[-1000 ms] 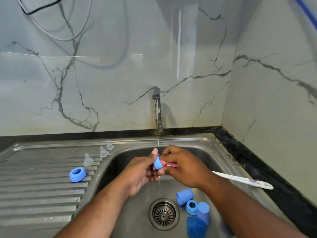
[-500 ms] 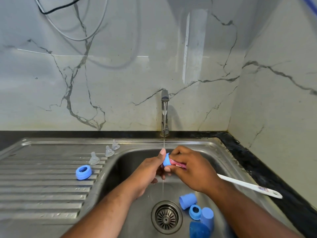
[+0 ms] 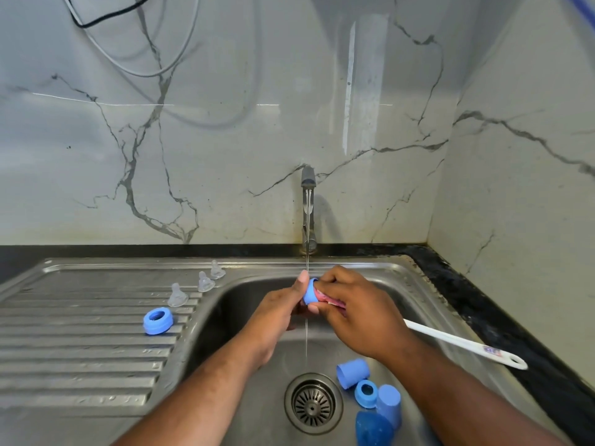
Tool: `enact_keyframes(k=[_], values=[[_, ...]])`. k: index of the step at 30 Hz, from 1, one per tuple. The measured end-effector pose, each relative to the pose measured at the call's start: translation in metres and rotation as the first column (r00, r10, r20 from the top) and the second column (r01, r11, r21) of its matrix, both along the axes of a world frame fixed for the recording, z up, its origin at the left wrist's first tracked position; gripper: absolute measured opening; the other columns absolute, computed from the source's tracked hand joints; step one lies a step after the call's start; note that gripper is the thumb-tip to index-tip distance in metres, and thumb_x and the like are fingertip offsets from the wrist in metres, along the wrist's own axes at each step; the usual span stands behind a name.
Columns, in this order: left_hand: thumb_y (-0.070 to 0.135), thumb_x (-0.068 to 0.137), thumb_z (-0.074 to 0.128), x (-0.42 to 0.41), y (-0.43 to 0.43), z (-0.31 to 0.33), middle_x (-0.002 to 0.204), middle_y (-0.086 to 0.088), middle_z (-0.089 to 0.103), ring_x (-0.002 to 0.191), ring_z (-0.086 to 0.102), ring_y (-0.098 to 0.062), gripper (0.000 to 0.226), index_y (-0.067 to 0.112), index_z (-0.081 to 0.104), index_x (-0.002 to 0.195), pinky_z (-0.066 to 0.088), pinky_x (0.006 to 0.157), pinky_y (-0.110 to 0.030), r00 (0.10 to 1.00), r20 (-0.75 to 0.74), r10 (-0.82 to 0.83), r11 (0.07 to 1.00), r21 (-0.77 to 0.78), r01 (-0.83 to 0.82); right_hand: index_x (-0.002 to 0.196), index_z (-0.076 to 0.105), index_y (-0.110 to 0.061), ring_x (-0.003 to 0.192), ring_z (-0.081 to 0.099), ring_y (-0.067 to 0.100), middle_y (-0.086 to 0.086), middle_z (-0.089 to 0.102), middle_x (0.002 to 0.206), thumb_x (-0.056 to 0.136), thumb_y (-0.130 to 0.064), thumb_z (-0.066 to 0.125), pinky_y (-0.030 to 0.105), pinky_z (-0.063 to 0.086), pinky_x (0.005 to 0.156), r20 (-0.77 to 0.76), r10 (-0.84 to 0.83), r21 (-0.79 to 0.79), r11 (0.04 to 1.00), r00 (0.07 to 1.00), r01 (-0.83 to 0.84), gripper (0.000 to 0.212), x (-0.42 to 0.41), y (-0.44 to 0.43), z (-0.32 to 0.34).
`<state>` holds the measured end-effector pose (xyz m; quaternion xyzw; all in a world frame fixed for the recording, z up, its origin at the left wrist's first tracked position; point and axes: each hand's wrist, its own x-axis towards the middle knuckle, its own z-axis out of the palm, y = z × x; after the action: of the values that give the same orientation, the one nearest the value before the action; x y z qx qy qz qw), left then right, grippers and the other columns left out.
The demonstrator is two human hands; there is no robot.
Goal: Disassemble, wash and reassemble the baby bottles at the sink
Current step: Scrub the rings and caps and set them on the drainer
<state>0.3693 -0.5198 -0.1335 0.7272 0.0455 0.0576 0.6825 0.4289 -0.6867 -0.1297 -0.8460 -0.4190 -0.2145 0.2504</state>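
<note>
Over the sink basin (image 3: 231, 320), under a thin stream of water, my left hand (image 3: 277, 312) holds a small blue bottle part (image 3: 309, 292). My right hand (image 3: 354, 312) grips the pink head end of a bottle brush against that part; the brush's white handle (image 3: 463, 344) sticks out to the right. Three clear teats (image 3: 177, 296) (image 3: 205, 281) (image 3: 217, 269) and a blue screw ring (image 3: 157, 321) sit on the draining board. In the basin lie a blue cap (image 3: 352, 372), another blue ring (image 3: 366, 392), a second cap (image 3: 389, 404) and a blue bottle (image 3: 373, 429).
The tap (image 3: 308, 210) stands at the back of the sink and runs. The drain strainer (image 3: 313, 403) is in the basin floor. A black counter edge (image 3: 483, 317) runs along the right, against marble walls. Cables (image 3: 135, 59) hang on the wall.
Both hands stay together under the stream, with only slight shifts of the brush in the blue part. The camera has tilted, so everything sits a little differently in the frame.
</note>
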Motion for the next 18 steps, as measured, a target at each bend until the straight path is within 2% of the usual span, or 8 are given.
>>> enact_keyframes(k=[2, 4, 6, 7, 9, 11, 16, 18], values=[[0.062, 0.095, 0.053, 0.000, 0.000, -0.002, 0.108, 0.003, 0.076, 0.105, 0.067, -0.009, 0.044, 0.028, 0.072, 0.117, 0.048, 0.089, -0.032, 0.999, 0.030, -0.038, 0.999, -0.009, 0.038, 0.113, 0.068, -0.033, 0.091, 0.050, 0.003, -0.020, 0.050, 0.106, 0.093, -0.041, 0.061, 0.026, 0.049, 0.069, -0.003, -0.032, 0.007, 0.999, 0.999, 0.032, 0.022, 0.000, -0.001, -0.001], [0.041, 0.098, 0.062, 0.000, -0.003, -0.003, 0.116, 0.004, 0.073, 0.106, 0.066, -0.007, 0.030, 0.033, 0.064, 0.127, 0.050, 0.084, -0.024, 0.994, 0.080, -0.068, 0.997, -0.023, 0.070, 0.118, 0.067, -0.036, 0.092, 0.050, 0.002, -0.021, 0.051, 0.107, 0.094, -0.035, 0.062, 0.029, 0.052, 0.072, -0.014, -0.057, 0.015, 0.998, 0.998, 0.058, 0.024, 0.001, -0.003, -0.001], [0.024, 0.099, 0.062, 0.000, -0.004, -0.004, 0.119, 0.002, 0.072, 0.105, 0.066, -0.005, 0.031, 0.031, 0.063, 0.129, 0.050, 0.082, -0.017, 0.990, 0.120, -0.076, 0.996, -0.035, 0.080, 0.121, 0.065, -0.036, 0.092, 0.051, 0.003, -0.020, 0.051, 0.108, 0.094, -0.033, 0.062, 0.031, 0.053, 0.073, -0.022, -0.063, 0.016, 0.998, 0.998, 0.063, 0.027, 0.001, -0.002, -0.001], [0.023, 0.098, 0.063, 0.001, -0.005, -0.003, 0.119, -0.001, 0.072, 0.106, 0.066, -0.008, 0.030, 0.030, 0.065, 0.127, 0.050, 0.086, -0.019, 0.989, 0.133, -0.061, 0.996, -0.049, 0.068, 0.122, 0.065, -0.035, 0.093, 0.051, 0.003, -0.020, 0.051, 0.109, 0.095, -0.035, 0.062, 0.031, 0.053, 0.074, -0.020, -0.057, 0.013, 0.998, 0.998, 0.057, 0.027, 0.000, -0.002, 0.000], [0.036, 0.092, 0.064, 0.000, -0.006, 0.000, 0.115, -0.005, 0.074, 0.110, 0.065, -0.015, 0.029, 0.028, 0.071, 0.118, 0.046, 0.099, -0.033, 0.992, 0.129, -0.013, 0.993, -0.116, 0.028, 0.122, 0.065, -0.034, 0.095, 0.052, 0.004, -0.019, 0.051, 0.111, 0.094, -0.039, 0.063, 0.030, 0.052, 0.074, -0.009, -0.024, 0.012, 1.000, 1.000, 0.024, 0.028, -0.001, 0.000, 0.002], [0.054, 0.089, 0.057, -0.001, -0.006, 0.001, 0.112, -0.003, 0.076, 0.118, 0.063, -0.018, 0.039, 0.025, 0.078, 0.107, 0.040, 0.109, -0.043, 0.996, 0.087, 0.020, 0.984, -0.176, -0.004, 0.120, 0.065, -0.031, 0.098, 0.052, 0.005, -0.018, 0.052, 0.113, 0.093, -0.043, 0.063, 0.031, 0.052, 0.072, 0.015, 0.022, 0.000, 1.000, 1.000, -0.022, 0.029, -0.001, 0.001, 0.005], [0.074, 0.091, 0.038, 0.000, -0.004, 0.001, 0.105, -0.002, 0.078, 0.114, 0.067, -0.017, 0.064, 0.026, 0.079, 0.101, 0.042, 0.102, -0.043, 1.000, 0.013, 0.002, 0.999, -0.041, -0.002, 0.114, 0.069, -0.030, 0.096, 0.050, 0.004, -0.018, 0.054, 0.108, 0.092, -0.046, 0.058, 0.029, 0.049, 0.066, 0.058, 0.042, -0.001, 0.999, 0.997, -0.042, 0.030, -0.004, 0.000, 0.008], [0.070, 0.092, 0.044, -0.001, -0.004, 0.001, 0.109, -0.003, 0.076, 0.114, 0.067, -0.020, 0.056, 0.028, 0.076, 0.110, 0.046, 0.100, -0.042, 0.999, 0.044, -0.032, 0.997, -0.068, 0.035, 0.113, 0.070, -0.031, 0.093, 0.049, 0.003, -0.019, 0.053, 0.106, 0.092, -0.046, 0.056, 0.029, 0.049, 0.067, 0.048, 0.007, 0.017, 1.000, 0.999, -0.007, 0.029, -0.005, 0.000, 0.006]])
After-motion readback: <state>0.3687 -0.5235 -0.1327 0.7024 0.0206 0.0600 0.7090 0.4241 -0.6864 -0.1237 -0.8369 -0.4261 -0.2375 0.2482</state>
